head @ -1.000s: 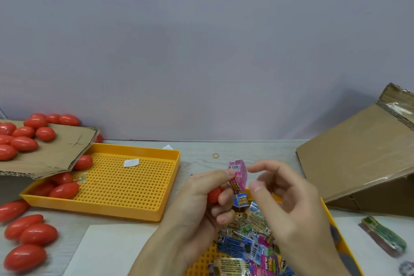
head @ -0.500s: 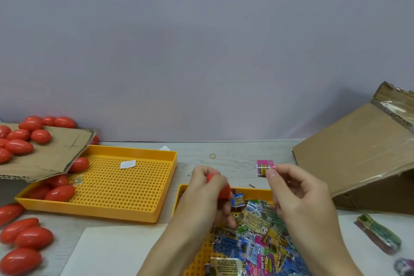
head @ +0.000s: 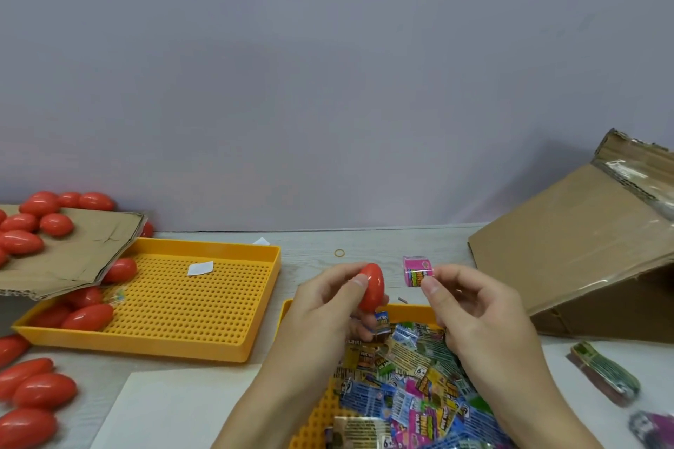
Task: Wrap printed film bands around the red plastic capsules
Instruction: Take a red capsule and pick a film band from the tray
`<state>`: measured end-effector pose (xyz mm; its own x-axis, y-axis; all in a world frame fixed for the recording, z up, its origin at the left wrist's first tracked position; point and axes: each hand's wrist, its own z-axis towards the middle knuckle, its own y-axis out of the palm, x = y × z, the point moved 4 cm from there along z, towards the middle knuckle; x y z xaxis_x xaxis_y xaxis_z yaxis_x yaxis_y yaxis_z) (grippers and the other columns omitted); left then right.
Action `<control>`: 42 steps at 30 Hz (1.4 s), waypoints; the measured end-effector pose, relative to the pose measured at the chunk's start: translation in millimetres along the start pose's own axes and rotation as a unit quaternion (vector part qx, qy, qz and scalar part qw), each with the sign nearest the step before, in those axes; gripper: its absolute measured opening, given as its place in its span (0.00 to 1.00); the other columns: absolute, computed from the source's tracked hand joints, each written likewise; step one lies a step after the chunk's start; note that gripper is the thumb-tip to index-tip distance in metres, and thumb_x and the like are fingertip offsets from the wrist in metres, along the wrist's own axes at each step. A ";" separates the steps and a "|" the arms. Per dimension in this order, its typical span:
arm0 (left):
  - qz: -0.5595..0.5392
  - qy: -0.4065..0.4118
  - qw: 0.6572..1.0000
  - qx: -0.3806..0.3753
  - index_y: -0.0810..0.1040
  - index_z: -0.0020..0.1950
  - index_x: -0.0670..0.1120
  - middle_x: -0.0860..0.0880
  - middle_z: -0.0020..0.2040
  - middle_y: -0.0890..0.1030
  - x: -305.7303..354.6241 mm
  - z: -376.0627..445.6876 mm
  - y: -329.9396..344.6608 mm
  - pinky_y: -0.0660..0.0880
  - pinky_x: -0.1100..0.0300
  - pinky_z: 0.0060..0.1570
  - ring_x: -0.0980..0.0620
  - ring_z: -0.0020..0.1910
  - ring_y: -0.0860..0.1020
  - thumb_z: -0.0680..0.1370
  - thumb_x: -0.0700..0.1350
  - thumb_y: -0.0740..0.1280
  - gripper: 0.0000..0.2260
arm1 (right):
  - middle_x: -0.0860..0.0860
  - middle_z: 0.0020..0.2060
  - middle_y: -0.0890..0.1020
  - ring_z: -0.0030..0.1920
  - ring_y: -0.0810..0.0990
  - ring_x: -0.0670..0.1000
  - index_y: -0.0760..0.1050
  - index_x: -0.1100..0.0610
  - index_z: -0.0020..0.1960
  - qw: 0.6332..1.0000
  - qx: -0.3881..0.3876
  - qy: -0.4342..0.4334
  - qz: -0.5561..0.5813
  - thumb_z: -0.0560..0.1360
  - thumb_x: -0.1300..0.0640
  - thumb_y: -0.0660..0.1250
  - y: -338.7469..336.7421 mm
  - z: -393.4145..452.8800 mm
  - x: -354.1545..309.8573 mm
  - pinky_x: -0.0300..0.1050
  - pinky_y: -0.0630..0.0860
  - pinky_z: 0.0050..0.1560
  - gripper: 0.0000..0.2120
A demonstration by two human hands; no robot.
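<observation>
My left hand grips a red plastic capsule, held upright with its tip up, above the near yellow tray. A second film band sticks out below that hand's fingers. To the right, my right hand pinches a pink printed film band, opened into a loop, a short gap from the capsule. Several loose printed bands fill the near tray under both hands.
A second yellow perforated tray at the left holds several red capsules and a white slip. More capsules lie on a cardboard sheet and on the table's left edge. A tilted cardboard box stands at right. Flat band bundles lie near it.
The two hands drew apart: the right one lifted the pink band off to the right. The left hand turned the capsule upright, so more of it shows.
</observation>
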<state>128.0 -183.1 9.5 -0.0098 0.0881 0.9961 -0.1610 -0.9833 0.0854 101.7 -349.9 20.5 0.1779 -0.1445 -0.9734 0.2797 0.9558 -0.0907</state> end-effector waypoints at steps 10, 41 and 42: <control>-0.008 0.008 0.999 -0.044 0.83 0.47 0.52 0.47 0.41 0.81 -3.6 0.9 2.0 0.73 0.58 0.36 0.53 0.33 0.75 0.80 0.49 0.65 0.07 | 0.47 0.38 0.84 0.41 0.82 0.48 0.83 0.49 0.42 0.997 -0.048 -0.013 -0.056 0.74 0.56 0.71 4.8 -0.1 0.7 0.34 0.76 0.41 0.04; 0.060 0.048 0.991 -0.112 0.80 0.58 0.52 0.50 0.39 0.84 9.6 -10.0 14.0 0.80 0.61 0.40 0.51 0.37 0.82 0.79 0.42 0.67 0.09 | 0.50 0.33 0.83 0.28 0.76 0.40 0.85 0.51 0.43 0.993 -0.033 0.064 0.095 0.64 0.42 0.71 6.6 -2.5 -4.1 0.31 0.70 0.27 0.15; 0.063 0.047 0.990 -0.114 0.80 0.58 0.52 0.51 0.39 0.84 9.7 -10.2 14.1 0.80 0.61 0.41 0.51 0.37 0.82 0.79 0.42 0.68 0.09 | 0.50 0.32 0.83 0.27 0.75 0.40 0.85 0.52 0.43 0.993 -0.036 0.062 0.098 0.64 0.42 0.71 6.9 -2.4 -4.1 0.30 0.69 0.26 0.15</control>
<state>115.6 -194.5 20.1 -0.1344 -0.0076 0.9909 -0.3703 -0.9271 -0.0573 100.6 -342.1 23.4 0.1032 0.0754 -0.9918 0.1813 0.9790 0.0933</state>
